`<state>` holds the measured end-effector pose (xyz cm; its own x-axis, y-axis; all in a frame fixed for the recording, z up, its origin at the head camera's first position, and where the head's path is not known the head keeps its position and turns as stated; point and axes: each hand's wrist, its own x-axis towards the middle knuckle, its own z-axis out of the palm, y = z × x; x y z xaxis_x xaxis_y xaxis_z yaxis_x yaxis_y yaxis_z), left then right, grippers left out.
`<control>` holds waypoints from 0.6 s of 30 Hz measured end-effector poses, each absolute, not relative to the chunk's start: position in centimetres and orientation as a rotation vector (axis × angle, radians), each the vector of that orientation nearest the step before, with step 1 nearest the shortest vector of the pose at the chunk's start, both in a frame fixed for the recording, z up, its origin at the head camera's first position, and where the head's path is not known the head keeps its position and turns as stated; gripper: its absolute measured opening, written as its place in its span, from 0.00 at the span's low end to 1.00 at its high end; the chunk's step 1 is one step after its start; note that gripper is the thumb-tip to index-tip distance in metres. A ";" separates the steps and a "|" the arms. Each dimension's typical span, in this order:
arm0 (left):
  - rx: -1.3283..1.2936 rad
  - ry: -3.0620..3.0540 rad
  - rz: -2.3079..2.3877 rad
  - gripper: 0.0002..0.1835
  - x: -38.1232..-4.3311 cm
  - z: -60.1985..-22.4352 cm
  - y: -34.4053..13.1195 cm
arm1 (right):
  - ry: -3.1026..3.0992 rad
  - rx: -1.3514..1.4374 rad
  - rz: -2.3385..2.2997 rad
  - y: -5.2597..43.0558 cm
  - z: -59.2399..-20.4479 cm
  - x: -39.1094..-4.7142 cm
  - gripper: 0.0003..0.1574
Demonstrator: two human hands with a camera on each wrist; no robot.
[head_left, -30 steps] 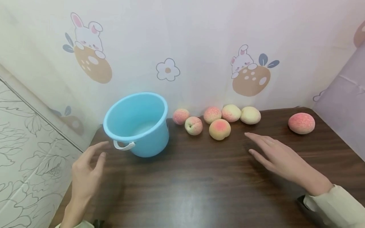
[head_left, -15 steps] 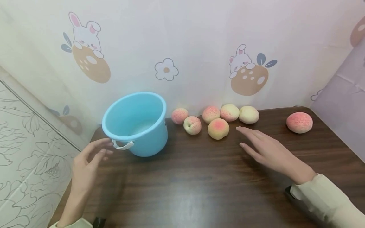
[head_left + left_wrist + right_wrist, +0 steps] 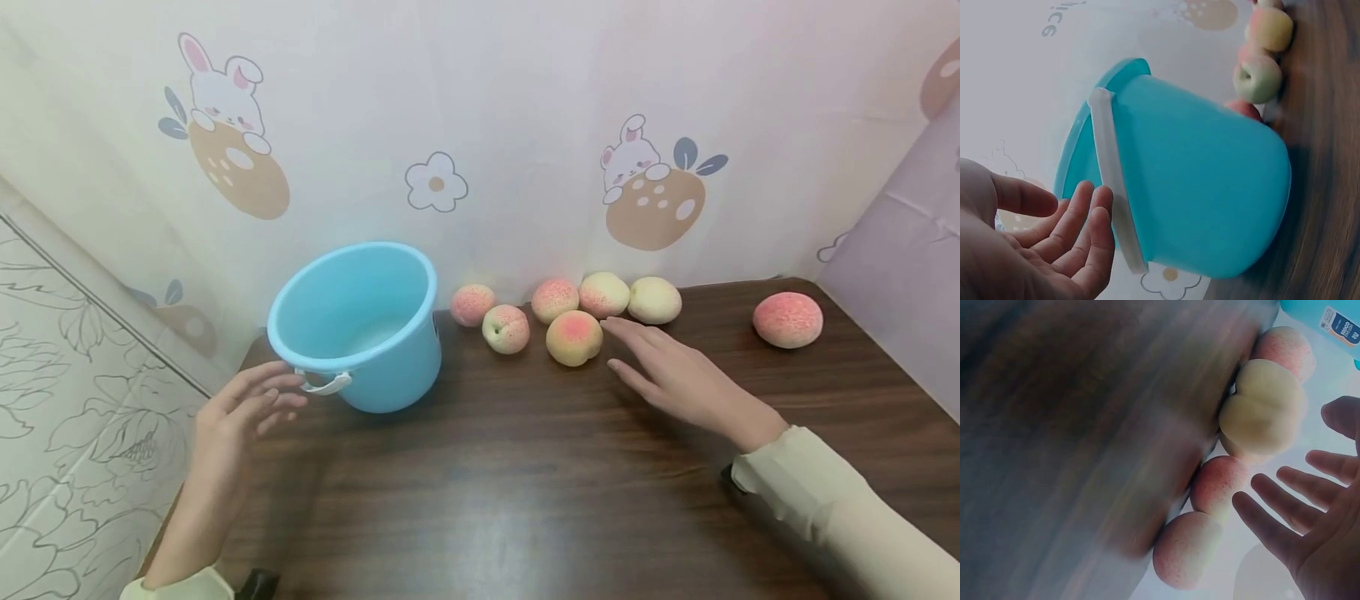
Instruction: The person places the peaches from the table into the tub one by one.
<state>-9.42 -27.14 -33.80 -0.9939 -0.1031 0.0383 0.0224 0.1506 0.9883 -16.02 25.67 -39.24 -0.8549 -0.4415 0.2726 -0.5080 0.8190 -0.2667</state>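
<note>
A light blue bucket (image 3: pixel 390 367) stands at the left of the table, its white handle (image 3: pixel 327 385) hanging down at the front. My left hand (image 3: pixel 238 421) is beside that handle with loosely bent fingers. In the left wrist view the fingertips overlap the handle (image 3: pixel 1115 169); contact cannot be told. Toward the right, my right hand (image 3: pixel 678 375) hovers with straight fingers and holds nothing. Its fingertips are close to a yellow peach with a red top (image 3: pixel 574 340). The right wrist view shows the spread fingers (image 3: pixel 1279 531) near this peach (image 3: pixel 1264 409).
Several more peaches line the back, among them a greenish one (image 3: pixel 506 330) and a pale one (image 3: pixel 655 301). A pink-red peach (image 3: pixel 787 320) lies apart at the far right. Behind the brown table (image 3: pixel 480 500) hangs a printed curtain (image 3: pixel 517 125).
My right hand has moved left, from beside the row to the yellow peach. My left hand has come slightly nearer the bucket handle, its fingers a little more bent.
</note>
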 end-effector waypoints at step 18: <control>-0.023 -2.036 -2.449 0.16 -10.2 -33.7 -27.8 | -2.836 0.765 0.564 24.3 -39.9 -18.2 0.37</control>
<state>-10.17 -27.77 -33.74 -0.9989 0.0426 -0.0169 -0.0244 -0.1824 0.9829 -18.15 24.27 -39.86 -0.8585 -0.4541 0.2382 -0.5107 0.7990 -0.3174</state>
